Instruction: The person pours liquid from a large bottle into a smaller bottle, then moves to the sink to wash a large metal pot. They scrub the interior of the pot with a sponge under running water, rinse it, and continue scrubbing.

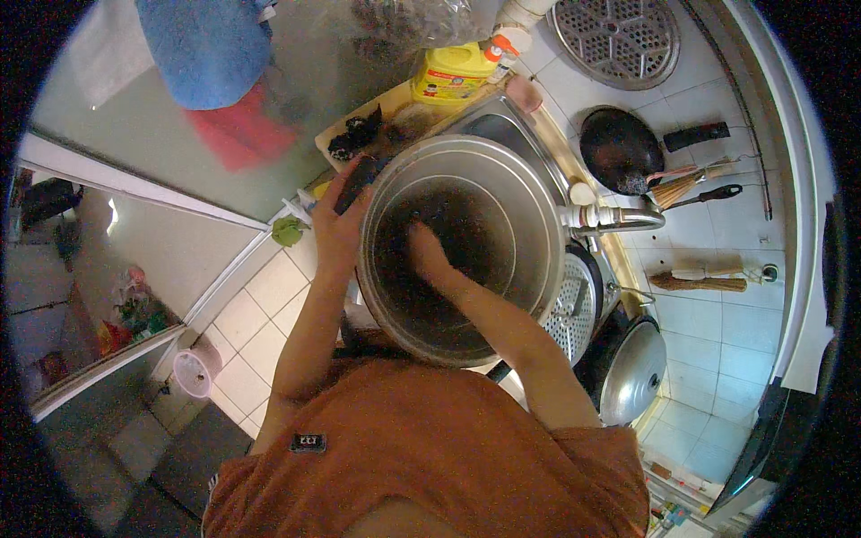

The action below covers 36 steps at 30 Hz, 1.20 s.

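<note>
A large, deep metal pot [531, 269] stands at the sink in front of me, its mouth facing up at me. On its left side my left hand [340, 218] grips it near the rim, with a dark patch, possibly a handle, between thumb and fingers. My right hand [428, 250] reaches down inside, close to the dark inner bottom. Shadow hides its fingertips, so whether they hold anything is unclear. Beyond the pot part of the stainless steel sink [501, 128] shows. The faucet [625, 220] reaches the pot's right rim.
A yellow detergent jug [454, 75] and a dark crumpled item [356, 133] sit behind the pot. At right are a perforated steamer plate [572, 309] and a lidded wok [635, 376]. A black pan [620, 149] hangs on the tiled wall. A pink bin [196, 371] stands on the floor.
</note>
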Motion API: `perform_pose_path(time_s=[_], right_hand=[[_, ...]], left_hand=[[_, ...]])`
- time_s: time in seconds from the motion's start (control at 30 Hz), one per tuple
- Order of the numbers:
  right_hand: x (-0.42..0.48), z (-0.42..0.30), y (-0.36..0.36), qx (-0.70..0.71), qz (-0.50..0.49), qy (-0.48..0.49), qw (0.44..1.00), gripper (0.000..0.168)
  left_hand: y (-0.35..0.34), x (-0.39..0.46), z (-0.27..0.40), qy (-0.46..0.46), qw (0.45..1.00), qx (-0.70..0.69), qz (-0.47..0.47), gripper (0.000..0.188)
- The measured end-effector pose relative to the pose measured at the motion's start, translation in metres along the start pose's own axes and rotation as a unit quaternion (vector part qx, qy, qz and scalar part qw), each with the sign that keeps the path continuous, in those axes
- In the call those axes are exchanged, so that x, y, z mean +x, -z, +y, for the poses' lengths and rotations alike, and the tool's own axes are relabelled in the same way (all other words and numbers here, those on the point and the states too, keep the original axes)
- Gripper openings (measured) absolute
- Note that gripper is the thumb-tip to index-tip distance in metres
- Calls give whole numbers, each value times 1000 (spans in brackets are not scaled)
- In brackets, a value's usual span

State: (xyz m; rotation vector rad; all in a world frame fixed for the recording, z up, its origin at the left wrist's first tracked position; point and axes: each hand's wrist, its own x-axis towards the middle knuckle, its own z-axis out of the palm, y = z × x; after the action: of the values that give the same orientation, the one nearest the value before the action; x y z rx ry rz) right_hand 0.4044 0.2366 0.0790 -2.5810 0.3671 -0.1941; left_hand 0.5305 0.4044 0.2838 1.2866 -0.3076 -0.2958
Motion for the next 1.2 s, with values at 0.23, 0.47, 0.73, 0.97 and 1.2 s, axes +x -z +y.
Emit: perform_pose_path(time_s=[0.23, 0.47, 0.73, 0.97, 1.2], right_hand=[[-30, 47, 87, 269, -97, -323, 902, 29], [-1, 88, -49, 64, 111, -1, 992, 20], [-27, 49, 91, 124, -100, -209, 965, 24], [-23, 54, -16, -108, -36, -1, 994, 16], [16, 38, 68, 24, -48, -233, 971, 23]], left_hand=[[13, -2, -11, -7, 1000, 24, 13, 44], [-7, -1, 6, -11, 1000, 21, 11, 43], [10, -5, -9, -44, 998, 39, 11, 43], [-7, -2, 16, -18, 995, 97, 16, 43], [-2, -4, 0, -17, 999, 32, 8, 43]])
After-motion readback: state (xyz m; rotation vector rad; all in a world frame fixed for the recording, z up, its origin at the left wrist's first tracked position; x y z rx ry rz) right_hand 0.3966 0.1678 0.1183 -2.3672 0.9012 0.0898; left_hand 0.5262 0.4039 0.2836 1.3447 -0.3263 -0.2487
